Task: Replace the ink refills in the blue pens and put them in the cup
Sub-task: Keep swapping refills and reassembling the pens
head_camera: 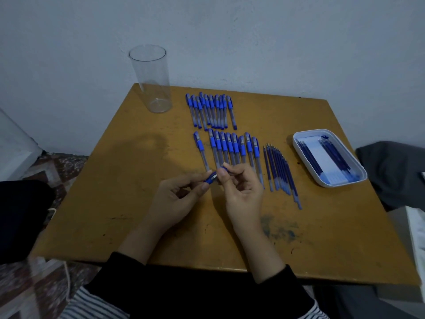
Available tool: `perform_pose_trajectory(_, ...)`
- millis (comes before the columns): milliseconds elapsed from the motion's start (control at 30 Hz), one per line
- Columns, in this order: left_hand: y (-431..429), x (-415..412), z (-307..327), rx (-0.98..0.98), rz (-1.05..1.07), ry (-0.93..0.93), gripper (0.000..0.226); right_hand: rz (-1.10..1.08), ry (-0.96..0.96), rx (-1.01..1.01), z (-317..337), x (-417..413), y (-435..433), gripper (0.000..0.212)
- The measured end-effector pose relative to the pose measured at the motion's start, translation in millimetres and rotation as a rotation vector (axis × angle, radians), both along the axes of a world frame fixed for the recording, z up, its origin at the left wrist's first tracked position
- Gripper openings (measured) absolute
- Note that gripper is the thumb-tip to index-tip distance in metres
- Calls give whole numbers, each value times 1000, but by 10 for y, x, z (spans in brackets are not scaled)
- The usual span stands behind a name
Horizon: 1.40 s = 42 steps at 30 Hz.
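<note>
Both hands hold one blue pen above the middle of the yellow table. My left hand pinches its blue capped end between thumb and fingers. My right hand grips the other end, which its curled fingers mostly hide. Two rows of several blue pens lie beyond the hands, a near row and a far row. Several loose ink refills lie to the right of the near row. A tall clear cup stands upright and empty at the table's far left corner.
A white tray with several refills in it sits at the table's right side. Dark grey cloth lies off the right edge. A blue ink smear marks the tabletop near my right forearm. The wall runs close behind the table.
</note>
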<state>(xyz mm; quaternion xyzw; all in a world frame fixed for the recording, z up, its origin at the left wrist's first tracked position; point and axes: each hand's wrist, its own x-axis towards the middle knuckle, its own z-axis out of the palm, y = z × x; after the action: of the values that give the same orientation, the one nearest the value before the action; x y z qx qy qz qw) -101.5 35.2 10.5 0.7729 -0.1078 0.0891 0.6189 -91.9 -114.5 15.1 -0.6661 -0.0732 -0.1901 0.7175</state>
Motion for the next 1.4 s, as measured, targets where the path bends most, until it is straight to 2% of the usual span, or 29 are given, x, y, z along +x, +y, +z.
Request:
perform_pose_trajectory(133, 27, -7, -14, 26, -33, 22, 33, -6, -19, -42, -28, 6, -5, 19)
perform_pose_trajectory(467, 41, 12, -17, 128, -113, 0, 44, -7, 4, 19, -13, 40, -35, 17)
perform_pose_trajectory(800, 46, -12, -38, 99, -43, -74, 37, -88, 25, 104, 78, 73, -131, 13)
perform_pose_trajectory(933, 42, -30, -41, 58, 8, -47, 36, -85, 212, 15, 39, 63, -253, 17)
perform_pose_trajectory(1100, 50, -23, -41, 81, 127, -84, 31, 15, 355, -215, -21, -39, -331, 16)
perform_pose_trajectory(1233, 70, 5, -31, 170, 171, -136, 22, 60, 338, -337, -50, -99, -353, 12)
perform_pose_trajectory(1400, 111, 51, -25, 335, 204, -284, 19, 45, 261, -496, -83, -79, -334, 19)
